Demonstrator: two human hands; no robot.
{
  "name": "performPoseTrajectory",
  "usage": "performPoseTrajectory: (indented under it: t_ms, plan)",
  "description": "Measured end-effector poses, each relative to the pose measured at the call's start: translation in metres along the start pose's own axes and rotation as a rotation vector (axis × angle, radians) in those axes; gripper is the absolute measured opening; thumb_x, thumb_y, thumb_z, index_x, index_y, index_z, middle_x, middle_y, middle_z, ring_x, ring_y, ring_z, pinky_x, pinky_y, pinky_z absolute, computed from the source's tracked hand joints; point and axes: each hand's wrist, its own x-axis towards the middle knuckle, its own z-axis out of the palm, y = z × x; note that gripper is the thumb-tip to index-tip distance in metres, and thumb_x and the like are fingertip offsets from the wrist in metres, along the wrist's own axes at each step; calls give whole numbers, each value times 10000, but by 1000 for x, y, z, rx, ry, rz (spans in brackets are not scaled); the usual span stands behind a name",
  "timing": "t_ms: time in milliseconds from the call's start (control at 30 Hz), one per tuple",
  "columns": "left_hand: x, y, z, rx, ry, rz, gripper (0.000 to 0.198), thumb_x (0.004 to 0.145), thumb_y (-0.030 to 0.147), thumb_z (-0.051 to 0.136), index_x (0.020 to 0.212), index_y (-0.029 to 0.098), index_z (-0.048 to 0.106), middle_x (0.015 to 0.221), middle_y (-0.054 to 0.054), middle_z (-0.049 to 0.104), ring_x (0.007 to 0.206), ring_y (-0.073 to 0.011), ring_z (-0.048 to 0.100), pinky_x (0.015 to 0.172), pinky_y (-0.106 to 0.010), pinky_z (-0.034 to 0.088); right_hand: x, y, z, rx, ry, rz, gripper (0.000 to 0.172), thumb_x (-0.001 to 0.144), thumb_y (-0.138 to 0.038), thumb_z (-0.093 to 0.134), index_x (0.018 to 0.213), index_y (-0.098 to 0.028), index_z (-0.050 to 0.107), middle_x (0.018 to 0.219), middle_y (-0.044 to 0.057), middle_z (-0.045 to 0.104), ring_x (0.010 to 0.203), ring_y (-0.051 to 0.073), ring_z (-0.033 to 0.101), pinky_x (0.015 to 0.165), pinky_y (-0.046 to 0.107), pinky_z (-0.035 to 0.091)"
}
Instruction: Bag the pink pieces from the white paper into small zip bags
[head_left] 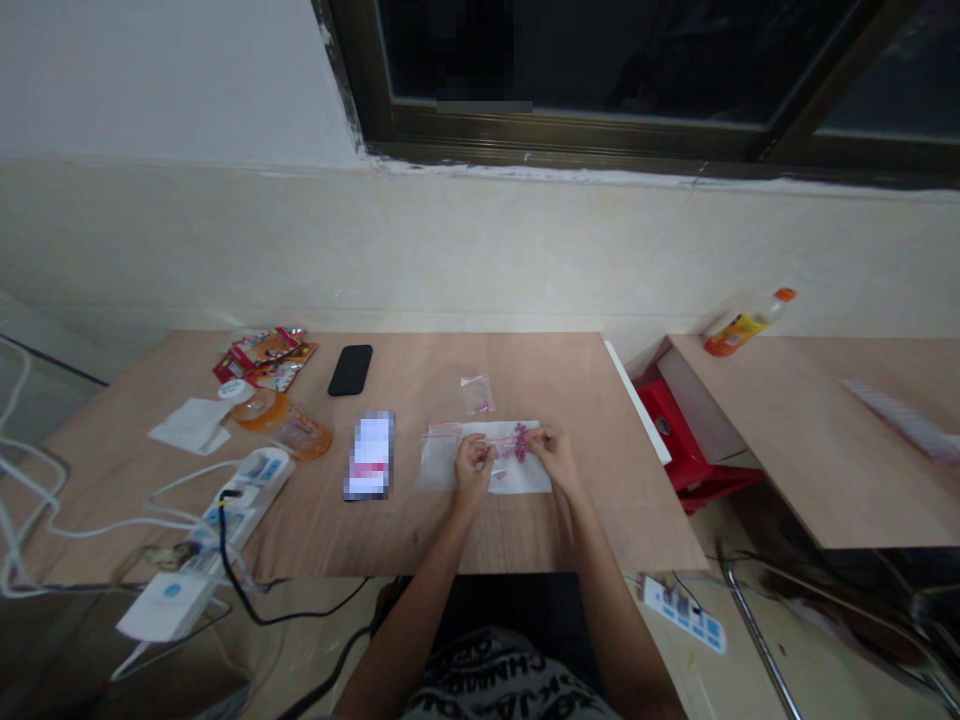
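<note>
Both of my hands rest on a clear plastic bag (pixel 450 462) lying flat on the wooden table (pixel 420 540). My left hand (pixel 472 463) is pinched shut, and my right hand (pixel 550 452) is pinched shut on the other end of a small cluster of pink beads (pixel 519 441) held between them; a fine thread cannot be made out. A second small clear bag (pixel 477 394) with pink bits lies just beyond my hands.
A black phone (pixel 350 370), a second phone (pixel 370 456), snack wrappers (pixel 264 358), an orange bottle lying on its side (pixel 281 420), a tissue (pixel 191 425) and power strips (pixel 240 495) with cables fill the left. A red stool (pixel 679 440) and another table (pixel 825 440) stand right.
</note>
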Motion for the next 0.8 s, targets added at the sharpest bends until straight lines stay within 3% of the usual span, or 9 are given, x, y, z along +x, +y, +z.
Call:
performPoseTrajectory:
  t_ms: [367, 633, 800]
  plan:
    - [1, -2, -1, -18, -25, 20, 338, 710, 350, 749, 953, 203, 566, 705, 17, 631, 627, -128, 647, 602, -237, 515, 9, -20, 16, 26, -23, -25, 247, 821, -409, 594, 747, -204, 711, 717, 56, 681, 706, 196, 583, 729, 326, 457]
    - [2, -7, -2, -31, -34, 24, 352, 713, 372, 747, 962, 198, 568, 718, 8, 639, 632, -128, 636, 614, -238, 499, 1, -24, 14, -89, -65, -92, 195, 848, -381, 631, 816, -213, 724, 865, 70, 670, 918, 229, 574, 895, 386, 398]
    - [1, -3, -2, -57, -49, 15, 356, 714, 406, 740, 941, 199, 560, 685, 13, 646, 606, -129, 625, 603, -241, 493, 0, -24, 11, -111, -132, -139, 175, 851, -353, 647, 943, -220, 715, 967, 70, 645, 978, 231, 546, 900, 372, 392]
